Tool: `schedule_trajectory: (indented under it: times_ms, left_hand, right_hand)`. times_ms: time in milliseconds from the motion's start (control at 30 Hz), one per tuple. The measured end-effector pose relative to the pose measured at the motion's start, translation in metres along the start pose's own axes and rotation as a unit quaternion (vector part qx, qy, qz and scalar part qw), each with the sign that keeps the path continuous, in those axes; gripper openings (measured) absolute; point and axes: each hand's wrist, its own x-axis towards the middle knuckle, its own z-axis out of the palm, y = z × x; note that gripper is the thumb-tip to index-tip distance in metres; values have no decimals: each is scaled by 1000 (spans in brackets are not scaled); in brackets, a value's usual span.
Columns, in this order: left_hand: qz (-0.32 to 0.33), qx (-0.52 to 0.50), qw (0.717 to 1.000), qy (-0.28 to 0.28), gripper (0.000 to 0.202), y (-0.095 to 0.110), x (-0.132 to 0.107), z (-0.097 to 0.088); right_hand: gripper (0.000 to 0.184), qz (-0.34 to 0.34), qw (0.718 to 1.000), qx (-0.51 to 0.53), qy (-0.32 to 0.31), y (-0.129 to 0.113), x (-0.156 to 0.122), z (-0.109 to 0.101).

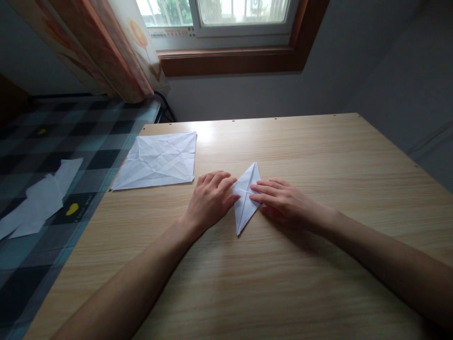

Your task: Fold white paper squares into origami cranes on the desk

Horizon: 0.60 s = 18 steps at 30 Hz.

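Note:
A small white sheet of paper folded into a narrow diamond [244, 208] lies on the table, creased down its middle, one point toward the window and the other toward me. At its left edge is my left hand [212, 196], fingers curled, with the thumb tip on the paper and the index finger at its upper left side, closed on that edge. From the right, my right hand [283, 200] rests its outstretched fingers flat across the diamond's middle. Its thumb is mostly hidden beneath the hand.
A larger creased white sheet [161, 158] lies at the table's [336, 156] far left corner. Left of the table, torn white paper pieces [42, 200] lie on a checked cloth [21, 278]. A curtain [106, 42] hangs beside the window [244, 19] beyond.

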Motion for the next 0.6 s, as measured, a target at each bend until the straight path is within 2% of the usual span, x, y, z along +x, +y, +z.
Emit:
schedule_trajectory:
  times_ms: [100, 200, 267, 400, 467, 600]
  left_hand:
    - [68, -33, 997, 14, 31, 1, -1, -1]
    - [121, -47, 991, -27, 28, 0, -1, 0]
    - [127, -47, 990, -49, 24, -1, -2, 2]
    - [130, -44, 990, -41, 20, -2, -1, 4]
    - [137, -40, 989, -35, 20, -2, -1, 5]
    - [144, -21, 989, -34, 20, -2, 0, 3]
  right_hand:
    - [32, 39, 999, -35, 11, -10, 2, 0]
    - [33, 66, 995, -69, 8, -19, 4, -2]
    - [33, 71, 994, -76, 19, -20, 5, -1]
    - [44, 47, 994, -65, 69, -7, 6, 4]
    - [50, 33, 997, -51, 45, 1, 6, 7]
    - [55, 45, 998, -12, -49, 8, 7, 10]
